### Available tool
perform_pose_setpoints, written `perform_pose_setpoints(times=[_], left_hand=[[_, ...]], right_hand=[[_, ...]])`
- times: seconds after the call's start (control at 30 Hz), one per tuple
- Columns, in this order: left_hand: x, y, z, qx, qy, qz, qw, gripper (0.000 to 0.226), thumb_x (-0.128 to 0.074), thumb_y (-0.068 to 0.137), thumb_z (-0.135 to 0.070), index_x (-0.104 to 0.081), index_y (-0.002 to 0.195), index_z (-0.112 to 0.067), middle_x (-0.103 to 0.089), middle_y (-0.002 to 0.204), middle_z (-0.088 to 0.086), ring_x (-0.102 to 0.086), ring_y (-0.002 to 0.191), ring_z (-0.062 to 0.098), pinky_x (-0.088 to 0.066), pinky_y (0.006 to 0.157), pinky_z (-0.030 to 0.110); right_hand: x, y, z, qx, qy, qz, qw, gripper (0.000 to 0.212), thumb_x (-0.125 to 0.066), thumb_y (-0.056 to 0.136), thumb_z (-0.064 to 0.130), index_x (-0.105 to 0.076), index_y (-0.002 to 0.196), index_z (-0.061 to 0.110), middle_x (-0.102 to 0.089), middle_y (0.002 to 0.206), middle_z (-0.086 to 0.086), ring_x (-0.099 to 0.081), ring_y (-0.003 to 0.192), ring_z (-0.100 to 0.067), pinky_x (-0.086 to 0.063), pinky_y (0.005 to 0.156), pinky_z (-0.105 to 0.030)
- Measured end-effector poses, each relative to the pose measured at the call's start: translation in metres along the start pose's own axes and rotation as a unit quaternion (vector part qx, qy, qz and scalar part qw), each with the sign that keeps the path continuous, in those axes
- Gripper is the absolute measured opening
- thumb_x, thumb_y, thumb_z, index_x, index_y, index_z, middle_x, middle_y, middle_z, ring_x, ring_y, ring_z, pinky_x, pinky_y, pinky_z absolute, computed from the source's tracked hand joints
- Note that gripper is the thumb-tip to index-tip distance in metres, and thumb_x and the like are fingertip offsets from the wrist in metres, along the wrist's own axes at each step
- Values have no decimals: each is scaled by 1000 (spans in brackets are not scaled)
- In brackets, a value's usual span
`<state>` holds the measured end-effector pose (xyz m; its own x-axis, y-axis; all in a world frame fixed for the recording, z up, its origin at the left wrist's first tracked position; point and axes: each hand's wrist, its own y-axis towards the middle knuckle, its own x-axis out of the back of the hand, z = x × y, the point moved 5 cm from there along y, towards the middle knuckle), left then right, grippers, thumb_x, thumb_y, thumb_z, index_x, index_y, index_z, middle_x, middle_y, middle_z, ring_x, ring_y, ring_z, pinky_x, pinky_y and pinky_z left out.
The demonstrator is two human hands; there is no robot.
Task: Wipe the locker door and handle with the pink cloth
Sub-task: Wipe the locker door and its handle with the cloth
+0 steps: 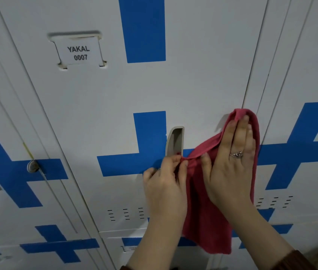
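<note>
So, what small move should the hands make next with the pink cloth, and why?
Probably slide the pink cloth left onto the handle. The right hand lies flat on the cloth, pressing it to the locker door just right of the handle. The left hand pinches the cloth's edge at the handle's lower end, and the handle itself is mostly uncovered.

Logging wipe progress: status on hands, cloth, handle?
Left grip pinches pink cloth edge just below handle. Right grip flat, pressing cloth on locker door right of handle. Handle uncovered. Nothing blocking.
</note>
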<state>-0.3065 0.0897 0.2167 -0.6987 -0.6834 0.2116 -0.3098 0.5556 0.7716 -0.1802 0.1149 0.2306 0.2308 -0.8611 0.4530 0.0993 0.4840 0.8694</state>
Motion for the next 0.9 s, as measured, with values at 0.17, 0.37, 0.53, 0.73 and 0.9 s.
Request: perform_pose_setpoints(times=[0.17, 0.37, 0.53, 0.73, 0.9], left_hand=[[-2, -3, 8, -56, 107, 12, 993, 29, -54, 83, -37, -68, 70, -16, -59, 63, -4, -46, 65, 14, -26, 67, 22], [-3, -9, 14, -50, 162, 55, 984, 34, -50, 83, -43, -72, 71, -19, -49, 62, -3, -48, 59, 18, -25, 64, 28], [-3, -12, 16, -75, 153, 65, 983, 34, -49, 85, -40, -74, 79, -18, -49, 63, -3, -48, 59, 16, -26, 63, 26], [-4, -22, 21, -81, 130, 111, 982, 36, -50, 81, -35, -72, 98, -13, -56, 73, -2, -51, 65, 12, -38, 63, 24], [-3, -21, 28, -46, 69, 112, 990, 36, -47, 86, -32, -71, 104, -11, -60, 75, 1, -55, 62, 15, -53, 52, 31]], right_hand=[[-4, -6, -2, 5, -5, 7, 1000, 69, -30, 92, 38, -6, 144, 0, -2, 149, -16, -3, 138, -28, -2, 112, -39], [-6, -11, -2, 17, -6, 14, 1000, 68, -30, 92, 38, -1, 144, 5, 0, 149, -16, 1, 137, -26, -1, 112, -39], [-8, -12, -3, 22, -9, 19, 1000, 69, -31, 91, 37, 1, 144, 6, 1, 149, -15, 3, 138, -25, 0, 113, -39], [-8, -12, -2, 22, -6, 15, 1000, 68, -30, 91, 36, 2, 143, 7, 0, 148, -16, 3, 137, -26, 0, 113, -39], [-8, -12, -1, 21, -3, 13, 1000, 71, -29, 91, 36, 10, 145, 10, 2, 148, -15, 3, 137, -26, 3, 113, -37]])
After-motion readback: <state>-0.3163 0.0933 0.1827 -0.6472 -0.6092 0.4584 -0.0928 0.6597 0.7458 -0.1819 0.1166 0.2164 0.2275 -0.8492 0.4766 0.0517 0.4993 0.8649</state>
